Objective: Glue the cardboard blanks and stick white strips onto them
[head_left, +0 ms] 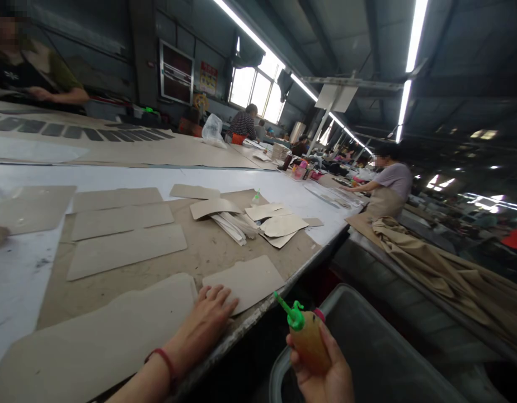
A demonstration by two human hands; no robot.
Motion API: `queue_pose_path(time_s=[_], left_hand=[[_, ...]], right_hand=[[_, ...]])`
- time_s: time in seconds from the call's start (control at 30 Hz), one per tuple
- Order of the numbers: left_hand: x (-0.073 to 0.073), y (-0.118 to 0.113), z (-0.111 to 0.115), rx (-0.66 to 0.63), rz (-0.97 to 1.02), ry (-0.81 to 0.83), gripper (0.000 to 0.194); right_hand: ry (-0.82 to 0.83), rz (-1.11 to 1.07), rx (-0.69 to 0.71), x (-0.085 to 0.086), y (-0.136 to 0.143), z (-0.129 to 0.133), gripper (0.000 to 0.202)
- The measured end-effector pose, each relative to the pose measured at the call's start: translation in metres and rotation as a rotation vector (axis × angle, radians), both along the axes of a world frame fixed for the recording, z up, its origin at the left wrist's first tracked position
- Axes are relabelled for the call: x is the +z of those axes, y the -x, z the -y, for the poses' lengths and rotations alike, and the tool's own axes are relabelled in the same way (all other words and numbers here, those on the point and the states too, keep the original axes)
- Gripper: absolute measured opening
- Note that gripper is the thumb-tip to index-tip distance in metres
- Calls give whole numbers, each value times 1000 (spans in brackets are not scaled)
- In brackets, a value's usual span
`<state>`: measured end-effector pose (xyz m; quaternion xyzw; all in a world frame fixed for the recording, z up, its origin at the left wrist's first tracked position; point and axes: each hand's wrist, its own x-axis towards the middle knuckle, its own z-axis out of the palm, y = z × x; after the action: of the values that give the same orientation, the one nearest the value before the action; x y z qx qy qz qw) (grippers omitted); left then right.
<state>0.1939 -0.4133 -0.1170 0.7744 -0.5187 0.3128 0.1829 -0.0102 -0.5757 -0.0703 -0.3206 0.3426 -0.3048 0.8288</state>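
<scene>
My left hand [208, 313] lies palm down with its fingers stretched out, touching the edge of a small beige flat piece [248, 280] near the table's front edge. Beside it, partly under my left wrist, stretches a long beige piece [103, 336]. My right hand [321, 364] is wrapped round a glue bottle [311, 341] with a green nozzle, held tilted off the table's edge. Three beige strips [126, 240] lie in rows further back. A loose pile of cut pieces [279, 221] sits behind the small piece.
A grey plastic bin [367, 336] stands below the table edge on the right. Tan fabric [443, 263] is heaped beyond it. A green-tipped nozzle [257, 196] rises behind the pile. Co-workers stand at the far left [36, 78] and at the right [388, 182].
</scene>
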Motion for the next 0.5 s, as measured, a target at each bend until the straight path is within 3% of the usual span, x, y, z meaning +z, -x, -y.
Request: queue_pose_path(time_s=[0.03, 0.1, 0.2, 0.27, 0.33, 0.5], left_hand=[[-9, 5, -2, -19, -47, -37, 17], [-14, 15, -11, -52, -143, -98, 17], [1, 31, -42, -88, -259, -125, 10], [10, 40, -73, -79, -288, -84, 13], [10, 46, -113, -14, -275, -4, 19], [-16, 59, -216, 265, -195, 126, 25]], right_hand=[[4, 1, 5, -1, 0, -1, 49], [15, -9, 44, -2, 0, -2, 46], [30, -70, 126, -5, -7, -4, 50], [65, -124, 158, -5, -17, -12, 55], [143, -157, 177, 0, -31, -29, 59], [337, -173, 315, 21, -71, -88, 63]])
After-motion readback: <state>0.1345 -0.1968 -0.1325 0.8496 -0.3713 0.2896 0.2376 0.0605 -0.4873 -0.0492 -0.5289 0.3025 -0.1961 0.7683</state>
